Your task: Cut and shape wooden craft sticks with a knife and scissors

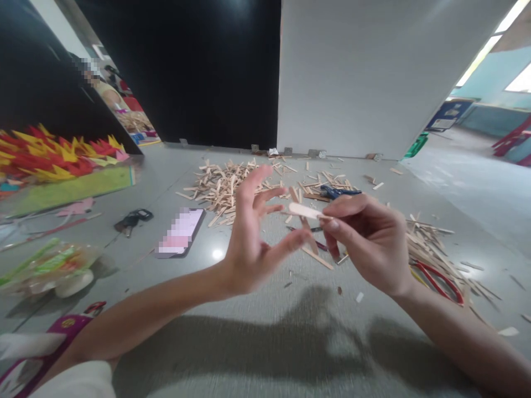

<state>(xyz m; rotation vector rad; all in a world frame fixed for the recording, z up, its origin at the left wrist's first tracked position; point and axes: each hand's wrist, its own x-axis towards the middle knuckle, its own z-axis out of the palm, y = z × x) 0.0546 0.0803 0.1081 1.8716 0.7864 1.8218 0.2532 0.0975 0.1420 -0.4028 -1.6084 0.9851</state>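
hands over a table of cut sticks

a phone (pixel 181 232) lies left; the left hand (pixel 249 243) is spread, fingers loose, holding nothing. the right hand (pixel 369 237) pinches a stick (pixel 305 210) at one end, its long axis near level, free rounded end pointing left. piles (pixel 219 188) of trimmed pieces suggest much cutting is done; this stick looks whole.
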